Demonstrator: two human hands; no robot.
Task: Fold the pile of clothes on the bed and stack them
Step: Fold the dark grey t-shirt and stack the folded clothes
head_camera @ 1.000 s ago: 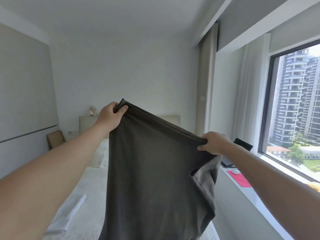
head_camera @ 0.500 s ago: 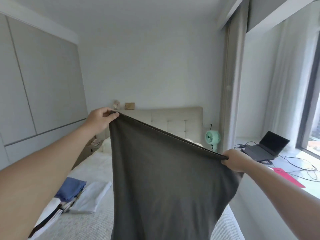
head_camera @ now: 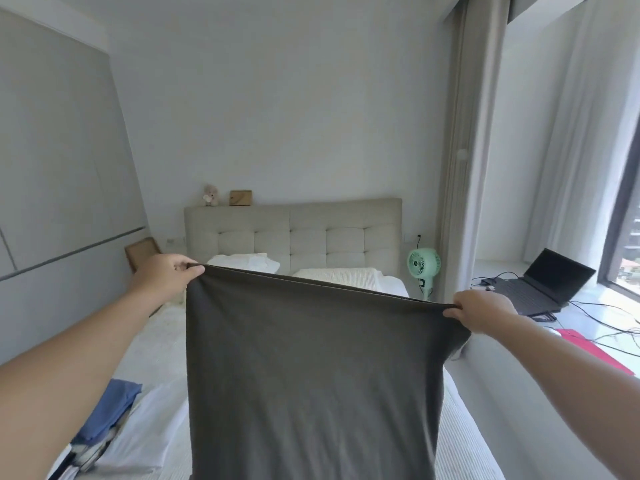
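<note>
Grey shirt (head_camera: 311,375) pinched at both top corners by our left hand (head_camera: 166,275) and right hand (head_camera: 479,311); either pinch slipping would drop it crumpled on the bed (head_camera: 460,431).

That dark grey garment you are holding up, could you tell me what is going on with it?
A person is folding laundry. The left hand and right hand each pinch a top corner of the dark grey garment, holding it spread above the bed. Folded clothes already lie stacked on the bed's left.
</note>
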